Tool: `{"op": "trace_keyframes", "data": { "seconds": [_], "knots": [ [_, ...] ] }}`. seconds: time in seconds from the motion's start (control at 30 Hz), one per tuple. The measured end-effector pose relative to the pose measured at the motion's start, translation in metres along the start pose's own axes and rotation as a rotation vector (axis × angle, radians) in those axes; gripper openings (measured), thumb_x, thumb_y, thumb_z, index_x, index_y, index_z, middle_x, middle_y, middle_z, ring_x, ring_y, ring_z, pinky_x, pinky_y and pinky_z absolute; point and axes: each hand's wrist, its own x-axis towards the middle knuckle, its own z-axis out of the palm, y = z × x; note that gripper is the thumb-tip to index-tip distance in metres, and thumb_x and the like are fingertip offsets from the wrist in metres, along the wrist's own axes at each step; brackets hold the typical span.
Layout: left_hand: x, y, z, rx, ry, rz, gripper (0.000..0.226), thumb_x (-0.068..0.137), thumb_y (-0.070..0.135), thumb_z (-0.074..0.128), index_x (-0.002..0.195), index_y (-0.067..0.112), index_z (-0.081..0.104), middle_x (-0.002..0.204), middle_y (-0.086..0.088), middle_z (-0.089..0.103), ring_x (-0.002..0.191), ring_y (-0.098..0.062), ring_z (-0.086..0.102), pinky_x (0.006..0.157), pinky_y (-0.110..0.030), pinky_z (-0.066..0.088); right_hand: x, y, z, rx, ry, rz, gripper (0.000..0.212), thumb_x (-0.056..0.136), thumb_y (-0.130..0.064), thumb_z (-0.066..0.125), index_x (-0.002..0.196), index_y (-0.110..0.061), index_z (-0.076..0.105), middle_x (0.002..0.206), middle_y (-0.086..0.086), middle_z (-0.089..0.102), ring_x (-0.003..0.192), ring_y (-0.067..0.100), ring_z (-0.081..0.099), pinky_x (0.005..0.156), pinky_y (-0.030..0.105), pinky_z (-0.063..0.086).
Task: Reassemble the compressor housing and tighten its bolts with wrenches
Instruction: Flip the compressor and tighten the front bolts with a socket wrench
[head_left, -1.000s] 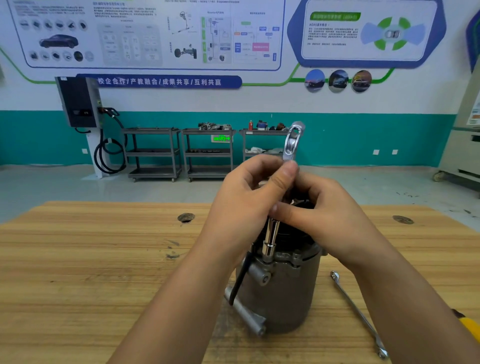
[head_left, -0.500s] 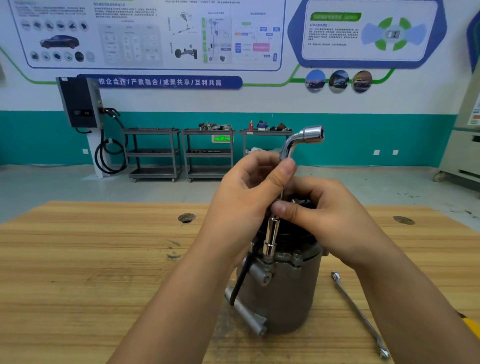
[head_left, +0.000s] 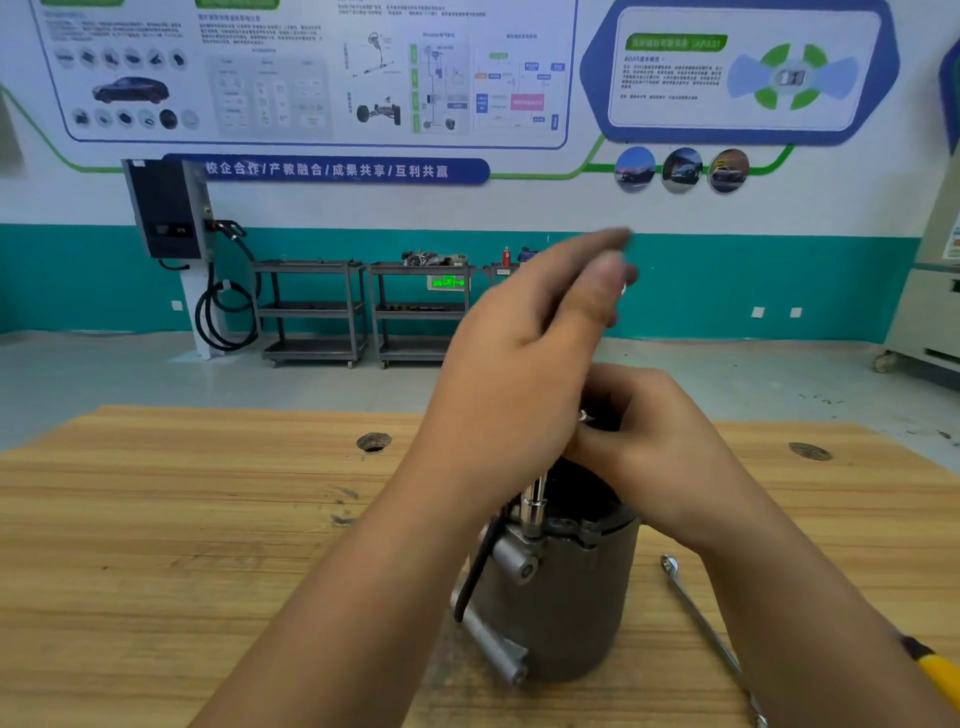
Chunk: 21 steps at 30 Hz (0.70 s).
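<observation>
Right of the compressor housing (head_left: 571, 608) lies a spanner (head_left: 715, 642); left hand (head_left: 530, 353), blurred, grip unclear, masks the top of the vertical socket wrench (head_left: 535, 506) while right hand (head_left: 665, 447) pinches its shaft.

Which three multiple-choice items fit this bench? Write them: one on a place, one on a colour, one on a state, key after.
1. The flat wrench lies: A) on the table, right of the compressor housing; B) atop the housing; C) on the floor.
2. The tool handle at the right edge is: A) red; B) yellow; C) blue.
3. The socket wrench is: A) lying flat; B) upright on the housing's top, held by the right hand; C) on a cart.
Key: 1A, it rests on wood beside the housing; 2B, yellow shows plainly; 3B, its shaft rises from the rim into the fingers.
</observation>
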Motion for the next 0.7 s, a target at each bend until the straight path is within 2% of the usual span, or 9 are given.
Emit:
{"op": "trace_keyframes", "data": {
  "seconds": [0.07,0.13,0.2,0.27,0.33,0.4,0.47,0.57,0.7],
  "knots": [
    [0.007,0.01,0.008,0.08,0.005,0.045,0.032,0.09,0.04,0.039,0.094,0.023,0.066,0.076,0.019,0.063,0.071,0.005,0.057,0.072,-0.016,0.046,-0.001,-0.001,-0.001,0.014,0.016,-0.001,0.003,0.067,-0.029,0.063,0.068,-0.027,0.066,0.063,-0.01,0.065,0.059,0.002,0.057,0.058,0.022,0.045],
    [0.01,0.015,0.018,0.192,0.069,0.057,0.038,0.094,0.043,0.04,0.071,0.018,0.057,0.053,0.018,0.051,0.056,0.001,0.048,0.057,-0.014,0.037,-0.003,-0.005,-0.002,0.005,0.036,-0.041,0.021,0.067,-0.024,0.06,0.061,-0.044,0.063,0.053,-0.022,0.06,0.054,-0.004,0.055,0.049,0.006,0.037],
    [0.011,0.015,0.026,0.221,0.147,0.058,0.048,0.097,0.038,0.045,0.055,0.014,0.042,0.04,0.008,0.036,0.045,-0.008,0.035,0.049,-0.023,0.028,-0.004,-0.009,-0.003,0.008,0.029,-0.05,0.03,0.068,-0.021,0.058,0.06,-0.049,0.062,0.053,-0.026,0.059,0.056,-0.009,0.056,0.048,0.002,0.036],
    [0.014,0.015,0.03,0.144,0.215,0.057,0.056,0.096,0.027,0.05,0.046,0.019,0.027,0.039,0.006,0.022,0.042,-0.011,0.024,0.048,-0.029,0.02,-0.004,-0.005,-0.004,0.017,0.008,-0.049,0.033,0.073,-0.017,0.063,0.06,-0.048,0.063,0.056,-0.024,0.061,0.057,-0.008,0.057,0.05,0.003,0.038],
    [0.02,0.013,0.03,0.036,0.195,0.026,0.058,0.094,0.023,0.052,0.045,0.022,0.022,0.043,0.007,0.017,0.042,-0.011,0.018,0.048,-0.029,0.016,-0.003,0.0,-0.004,0.018,0.005,-0.033,0.029,0.078,-0.013,0.068,0.067,-0.04,0.067,0.063,-0.015,0.066,0.061,0.0,0.06,0.054,0.009,0.044],
    [0.023,0.009,0.026,-0.062,0.122,-0.002,0.054,0.091,0.025,0.053,0.046,0.023,0.024,0.044,0.007,0.018,0.042,-0.011,0.016,0.044,-0.025,0.016,-0.003,0.005,-0.004,0.051,0.017,-0.004,0.005,0.077,-0.018,0.071,0.08,-0.022,0.069,0.076,0.001,0.069,0.073,0.015,0.064,0.071,0.033,0.055],
    [0.024,0.006,0.019,-0.171,0.057,-0.016,0.048,0.085,0.028,0.051,0.044,0.022,0.027,0.042,0.008,0.02,0.041,-0.011,0.016,0.041,-0.021,0.017,-0.002,0.004,-0.003,0.067,0.011,0.0,0.021,0.073,-0.028,0.072,0.083,-0.011,0.068,0.08,0.009,0.067,0.081,0.028,0.064,0.077,0.048,0.052],
    [0.027,0.001,0.008,-0.4,-0.053,-0.066,0.046,0.08,0.028,0.047,0.038,0.023,0.028,0.037,0.01,0.02,0.038,-0.01,0.014,0.038,-0.016,0.015,-0.001,0.003,-0.004,0.072,-0.052,0.01,0.019,0.07,-0.036,0.069,0.083,-0.022,0.07,0.08,-0.001,0.069,0.078,0.015,0.065,0.077,0.041,0.051],
    [0.033,-0.007,-0.004,-0.615,-0.236,-0.124,0.052,0.083,0.026,0.043,0.033,0.025,0.031,0.035,0.01,0.021,0.037,-0.008,0.012,0.037,-0.015,0.01,-0.002,0.008,-0.009,0.122,-0.082,0.004,0.009,0.077,-0.025,0.071,0.081,-0.033,0.071,0.079,-0.013,0.071,0.078,0.0,0.066,0.07,0.017,0.051]
  ]
}}
